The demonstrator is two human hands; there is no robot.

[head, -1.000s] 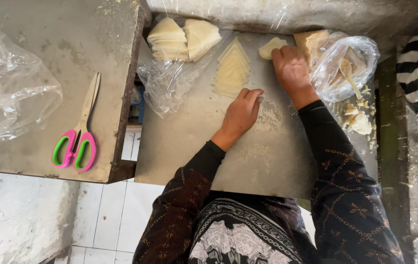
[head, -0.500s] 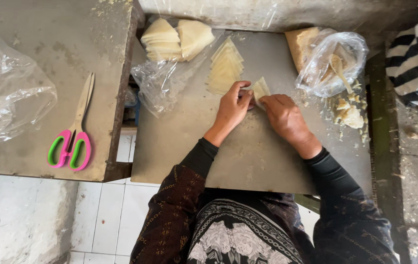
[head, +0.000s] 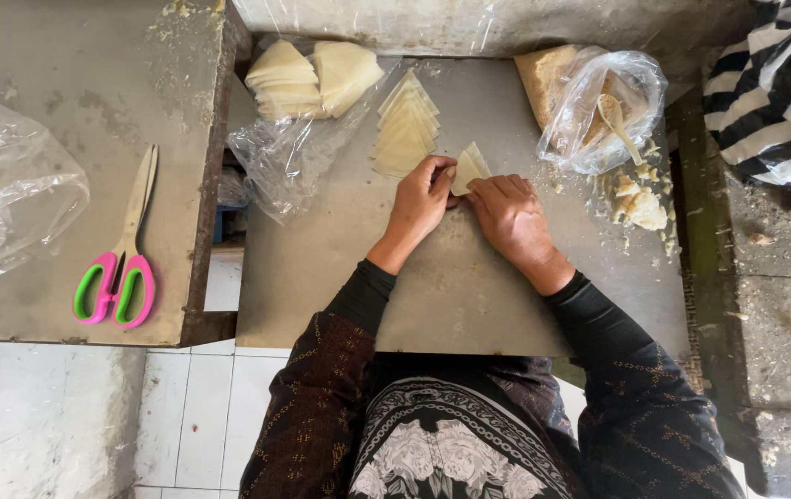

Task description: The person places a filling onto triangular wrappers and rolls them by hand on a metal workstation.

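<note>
at one o'clock on the metal table (head: pixel 340 277) sits a clear plastic bag (head: pixel 599 111), open, holding a pale crumbly filling with a small spoon (head: pixel 619 120) stuck in it; loose crumbs of filling (head: pixel 640 205) lie on the table just below the bag at three o'clock. at eleven o'clock a flat clear plastic sheet (head: pixel 275 157) carries two stacks of pale wrappers (head: pixel 312 76), and at twelve o'clock a fanned row of folded triangles (head: pixel 405 129) lies directly on the metal. far off at nine o'clock, on the neighbouring table, lie a crumpled empty-looking plastic bag (head: pixel 3 176) and pink-and-green scissors (head: pixel 118 277).

the thin pale wrapper (head: pixel 469 168) is at the table's centre, just below the fanned row. the left hand (head: pixel 421 201) pinches its left edge between thumb and fingers, closed on it; the right hand (head: pixel 511 217) presses fingertips on its lower right edge, fingers together and closed on the wrapper.

a second ago the right hand was up at one o'clock by the bag while the left lay flat on the table; half a second ago both had met at the wrapper. now they sit slightly lower and the wrapper shows as a folded triangle.
</note>
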